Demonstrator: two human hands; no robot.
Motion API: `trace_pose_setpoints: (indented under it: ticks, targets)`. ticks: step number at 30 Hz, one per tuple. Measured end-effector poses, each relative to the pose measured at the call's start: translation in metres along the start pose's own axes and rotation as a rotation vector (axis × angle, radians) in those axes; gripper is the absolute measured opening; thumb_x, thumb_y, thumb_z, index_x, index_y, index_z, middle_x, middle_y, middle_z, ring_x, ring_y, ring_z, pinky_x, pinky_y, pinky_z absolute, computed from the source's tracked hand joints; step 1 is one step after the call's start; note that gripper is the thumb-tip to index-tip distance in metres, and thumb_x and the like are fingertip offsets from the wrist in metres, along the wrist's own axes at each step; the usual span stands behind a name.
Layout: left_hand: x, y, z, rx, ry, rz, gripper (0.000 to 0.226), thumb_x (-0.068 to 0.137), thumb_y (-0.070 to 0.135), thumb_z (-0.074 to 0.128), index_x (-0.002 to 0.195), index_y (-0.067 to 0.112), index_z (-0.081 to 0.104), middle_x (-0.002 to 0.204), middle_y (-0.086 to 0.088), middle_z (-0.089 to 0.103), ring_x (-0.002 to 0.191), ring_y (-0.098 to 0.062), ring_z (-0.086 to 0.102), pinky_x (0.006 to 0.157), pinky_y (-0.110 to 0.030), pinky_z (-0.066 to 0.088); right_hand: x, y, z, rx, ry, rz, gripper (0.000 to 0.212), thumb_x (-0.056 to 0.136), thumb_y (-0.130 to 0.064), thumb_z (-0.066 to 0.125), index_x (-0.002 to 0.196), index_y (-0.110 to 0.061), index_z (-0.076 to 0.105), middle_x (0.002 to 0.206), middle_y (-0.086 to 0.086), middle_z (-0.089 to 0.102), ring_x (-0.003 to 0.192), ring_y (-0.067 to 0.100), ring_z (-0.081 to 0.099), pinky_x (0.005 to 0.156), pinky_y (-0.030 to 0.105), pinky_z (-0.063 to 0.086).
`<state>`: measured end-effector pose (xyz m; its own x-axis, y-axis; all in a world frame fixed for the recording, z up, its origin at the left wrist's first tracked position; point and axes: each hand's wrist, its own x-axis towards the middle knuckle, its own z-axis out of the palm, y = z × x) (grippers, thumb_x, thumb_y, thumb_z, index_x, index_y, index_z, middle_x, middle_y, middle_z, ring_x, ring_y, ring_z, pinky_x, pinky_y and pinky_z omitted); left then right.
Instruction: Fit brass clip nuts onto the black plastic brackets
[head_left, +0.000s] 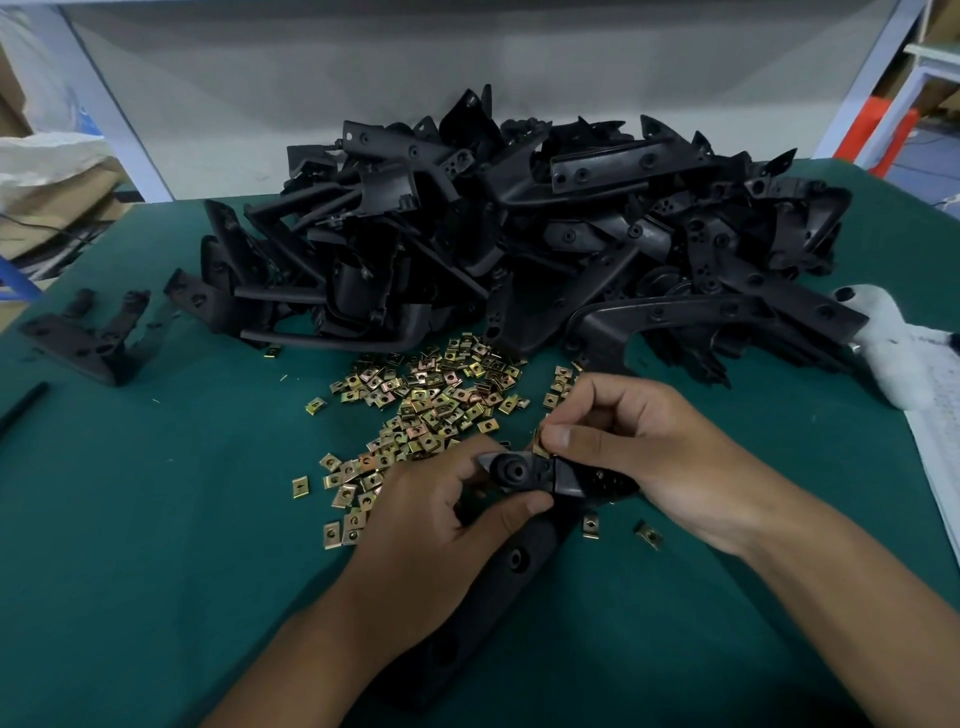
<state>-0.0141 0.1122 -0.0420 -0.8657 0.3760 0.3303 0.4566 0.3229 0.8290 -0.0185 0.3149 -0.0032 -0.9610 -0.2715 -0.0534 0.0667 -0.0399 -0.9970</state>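
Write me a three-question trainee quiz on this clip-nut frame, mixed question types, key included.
1. True or false: the left hand grips the black bracket.
2. What does the right hand pinch? A) a brass clip nut B) a screwdriver C) a cloth
3. Where do the loose clip nuts lie relative to the bracket pile?

Key: 1 true. 2 A. 3 On the green mat, in front of the pile, nearer the person.
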Motion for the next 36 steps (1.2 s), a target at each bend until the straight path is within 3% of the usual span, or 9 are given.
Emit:
trace_pose_setpoints:
  ticks: [9, 15, 18, 26, 28, 31, 33, 36]
  targets:
    - [0.001, 0.001, 0.000, -0.069, -0.026, -0.033, 0.021, 0.086, 0.050, 0.065, 0.096, 0.032, 0.065, 0.081, 0.016, 0.070, 0.075, -0.005, 0.067, 0.065, -0.017, 0.050, -0.001, -0.004, -0.003, -0.066, -0.030, -0.027, 0.007, 0.079, -0.022, 0.074, 0.074, -0.026, 0.073, 0.079, -0.004, 0.073, 0.071, 0.006, 0.066, 0.063, 0.015, 0.050]
    - [0.000, 0.004, -0.002, -0.302, -0.020, -0.104, 0.030, 0.082, 0.042, 0.073, 0.107, 0.043, 0.058, 0.096, 0.018, 0.073, 0.089, -0.003, 0.071, 0.071, -0.015, 0.054, 0.000, -0.002, -0.004, -0.098, 0.008, -0.064, 0.016, 0.082, -0.038, 0.075, 0.080, -0.023, 0.075, 0.091, 0.006, 0.072, 0.083, 0.016, 0.066, 0.072, 0.024, 0.053]
    - [0.000, 0.004, -0.003, -0.291, -0.025, -0.088, 0.033, 0.084, 0.040, 0.073, 0.114, 0.042, 0.059, 0.104, 0.017, 0.073, 0.097, -0.003, 0.071, 0.076, -0.016, 0.055, 0.001, 0.000, -0.004, -0.124, 0.012, -0.106, 0.017, 0.082, -0.039, 0.068, 0.081, -0.024, 0.077, 0.097, 0.011, 0.072, 0.089, 0.017, 0.068, 0.076, 0.024, 0.054]
    - [0.001, 0.000, -0.003, -0.226, 0.000, -0.042, 0.029, 0.088, 0.030, 0.073, 0.115, 0.037, 0.063, 0.107, 0.017, 0.071, 0.101, -0.007, 0.070, 0.081, -0.015, 0.054, 0.000, 0.004, -0.004, -0.142, -0.072, -0.125, 0.014, 0.091, -0.028, 0.065, 0.086, -0.022, 0.077, 0.097, 0.000, 0.073, 0.089, 0.011, 0.068, 0.074, 0.016, 0.051]
    - [0.001, 0.000, -0.003, -0.201, 0.020, -0.038, 0.026, 0.089, 0.031, 0.072, 0.114, 0.035, 0.064, 0.104, 0.016, 0.072, 0.099, -0.007, 0.070, 0.080, -0.014, 0.052, 0.004, 0.006, -0.008, -0.042, -0.059, -0.072, 0.017, 0.094, -0.026, 0.059, 0.093, -0.020, 0.075, 0.095, -0.003, 0.072, 0.085, 0.009, 0.064, 0.071, 0.018, 0.049]
    - [0.000, 0.002, -0.003, -0.182, 0.001, -0.040, 0.024, 0.089, 0.035, 0.071, 0.112, 0.039, 0.063, 0.100, 0.017, 0.072, 0.094, -0.007, 0.071, 0.073, -0.015, 0.054, 0.012, 0.010, -0.017, 0.267, 0.115, 0.025, 0.031, 0.088, 0.002, 0.038, 0.098, -0.011, 0.064, 0.096, 0.001, 0.072, 0.078, 0.010, 0.055, 0.061, 0.022, 0.042]
    - [-0.002, 0.004, -0.002, -0.151, -0.037, -0.034, 0.024, 0.089, 0.044, 0.067, 0.112, 0.046, 0.061, 0.098, 0.018, 0.071, 0.084, -0.010, 0.071, 0.064, -0.028, 0.058, 0.015, 0.011, -0.023, 0.452, 0.193, 0.085, 0.048, 0.079, 0.019, 0.027, 0.104, -0.006, 0.060, 0.100, 0.009, 0.075, 0.082, 0.014, 0.062, 0.059, 0.022, 0.048]
    - [-0.003, 0.005, -0.001, -0.098, -0.065, -0.044, 0.025, 0.087, 0.054, 0.063, 0.112, 0.054, 0.058, 0.098, 0.017, 0.071, 0.070, -0.024, 0.069, 0.056, -0.048, 0.055, 0.015, 0.012, -0.029, 0.599, 0.198, 0.135, 0.052, 0.084, 0.026, 0.027, 0.118, 0.000, 0.056, 0.108, 0.016, 0.075, 0.091, 0.019, 0.073, 0.063, 0.021, 0.056]
